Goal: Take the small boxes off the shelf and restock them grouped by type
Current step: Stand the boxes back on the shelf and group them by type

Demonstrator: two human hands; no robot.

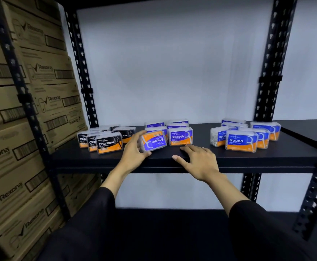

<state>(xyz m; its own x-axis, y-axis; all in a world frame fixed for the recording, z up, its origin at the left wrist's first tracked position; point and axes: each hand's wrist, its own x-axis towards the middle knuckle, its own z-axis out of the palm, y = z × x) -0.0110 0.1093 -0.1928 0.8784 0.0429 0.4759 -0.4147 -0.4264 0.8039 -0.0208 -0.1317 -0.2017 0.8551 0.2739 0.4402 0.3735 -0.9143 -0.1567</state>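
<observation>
Box [153,141] upside down, tilted, in left hand [133,152] grip, fingers clamped round it, middle group, shelf [248,159] near edge. Right hand [197,158] flat, fingers apart, just right.

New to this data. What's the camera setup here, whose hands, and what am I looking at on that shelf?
There is no robot here: a person works with bare hands, and the single picture comes from a wide-angle camera on their head, looking forward and down.

On the black shelf stand small dental flosser boxes in three groups: Charcoal boxes at the left, Smooth boxes in the middle, Round boxes at the right.

The left hand grips one Smooth box, tilted with its label upside down. The right hand rests open on the shelf edge and holds nothing.

Stacked Rexona cartons fill the rack at far left.
</observation>
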